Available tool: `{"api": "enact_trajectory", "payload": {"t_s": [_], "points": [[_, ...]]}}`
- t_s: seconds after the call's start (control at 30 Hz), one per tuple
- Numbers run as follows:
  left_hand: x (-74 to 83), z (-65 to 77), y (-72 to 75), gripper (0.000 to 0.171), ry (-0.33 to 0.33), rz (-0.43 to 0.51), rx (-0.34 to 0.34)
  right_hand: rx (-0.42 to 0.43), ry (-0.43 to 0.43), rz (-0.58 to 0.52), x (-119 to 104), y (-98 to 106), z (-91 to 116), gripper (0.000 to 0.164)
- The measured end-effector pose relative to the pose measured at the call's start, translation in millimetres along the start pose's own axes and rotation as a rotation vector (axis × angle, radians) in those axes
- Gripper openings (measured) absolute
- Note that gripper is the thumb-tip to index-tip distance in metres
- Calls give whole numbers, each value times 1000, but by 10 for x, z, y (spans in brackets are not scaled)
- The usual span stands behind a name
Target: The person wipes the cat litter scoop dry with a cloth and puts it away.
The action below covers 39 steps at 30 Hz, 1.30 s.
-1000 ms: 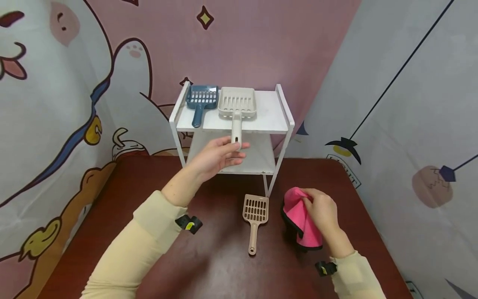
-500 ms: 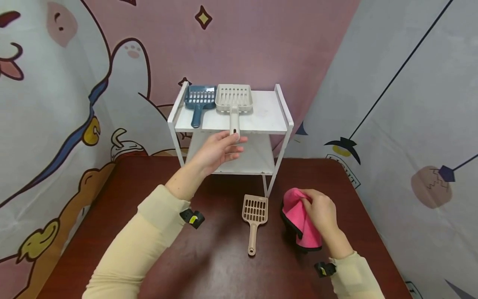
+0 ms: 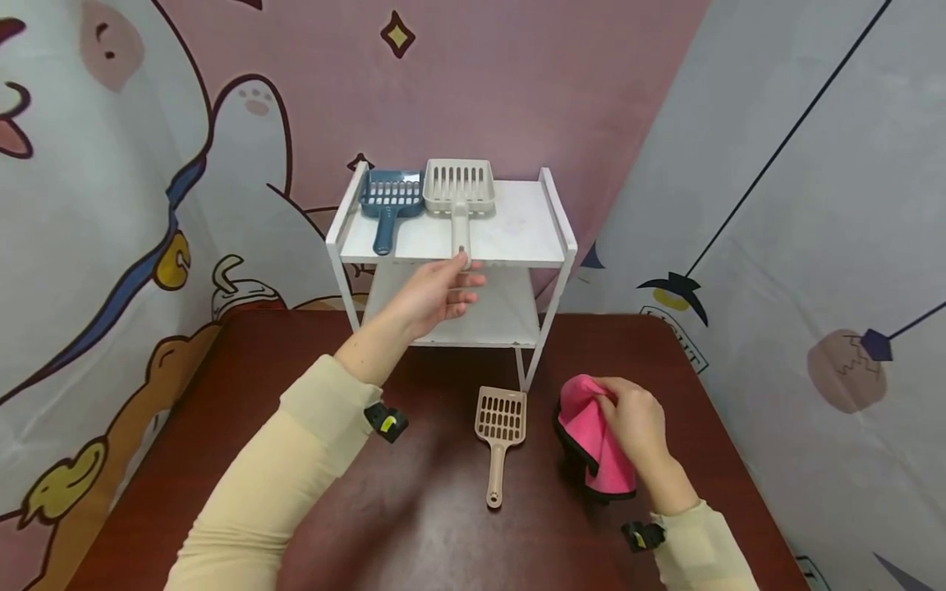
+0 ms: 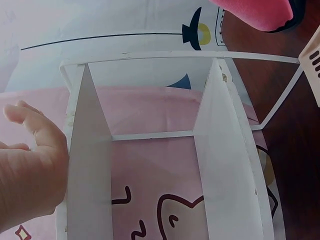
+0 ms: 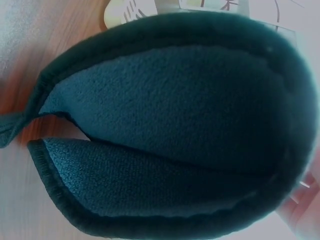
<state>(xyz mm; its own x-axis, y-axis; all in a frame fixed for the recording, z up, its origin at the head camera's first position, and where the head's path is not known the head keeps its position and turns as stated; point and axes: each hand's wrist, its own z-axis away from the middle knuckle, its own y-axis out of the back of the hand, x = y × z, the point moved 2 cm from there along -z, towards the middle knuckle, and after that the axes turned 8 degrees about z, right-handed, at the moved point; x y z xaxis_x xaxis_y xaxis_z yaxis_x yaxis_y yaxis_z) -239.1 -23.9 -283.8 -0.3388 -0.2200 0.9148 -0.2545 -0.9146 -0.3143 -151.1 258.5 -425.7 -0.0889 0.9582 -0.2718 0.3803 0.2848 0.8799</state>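
Note:
A cream-white litter scoop lies over the top of the small white shelf, its slotted pan at the back and its handle toward me. My left hand pinches the handle's end at the shelf's front edge, thumb on top; in the left wrist view the hand shows beside the shelf board, the scoop out of sight. Left of it lies a blue litter scoop. At the right, my right hand pinches a pink cloth with black edging. Its dark, fuzzy underside fills the right wrist view.
The white two-tier shelf stands at the back of the brown table, with raised side rails. A beige litter scoop lies on the table in front of it, left of the cloth. Cartoon-printed sheets hang behind and at both sides.
My left hand has moved forward with the cream-white scoop, which has slid farther back on the shelf top. The right hand and pink cloth have hardly moved.

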Motion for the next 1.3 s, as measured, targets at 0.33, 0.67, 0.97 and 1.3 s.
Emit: {"api": "enact_trajectory", "payload": {"t_s": [0.33,0.67,0.97,1.3], "points": [[-133,42,25,57,26,-6,-52,14,14,-7,17,-6,24,24],[-738,106,160,50,144,-107,-125,28,20,-8,-18,13,-21,24],[-1506,-9,434,44,238,-116,-87,17,37,-2,-75,-31,-25,24],[-2168,-55,582,53,347,-214,-104,-3,37,0,-118,-60,-26,25]]}}
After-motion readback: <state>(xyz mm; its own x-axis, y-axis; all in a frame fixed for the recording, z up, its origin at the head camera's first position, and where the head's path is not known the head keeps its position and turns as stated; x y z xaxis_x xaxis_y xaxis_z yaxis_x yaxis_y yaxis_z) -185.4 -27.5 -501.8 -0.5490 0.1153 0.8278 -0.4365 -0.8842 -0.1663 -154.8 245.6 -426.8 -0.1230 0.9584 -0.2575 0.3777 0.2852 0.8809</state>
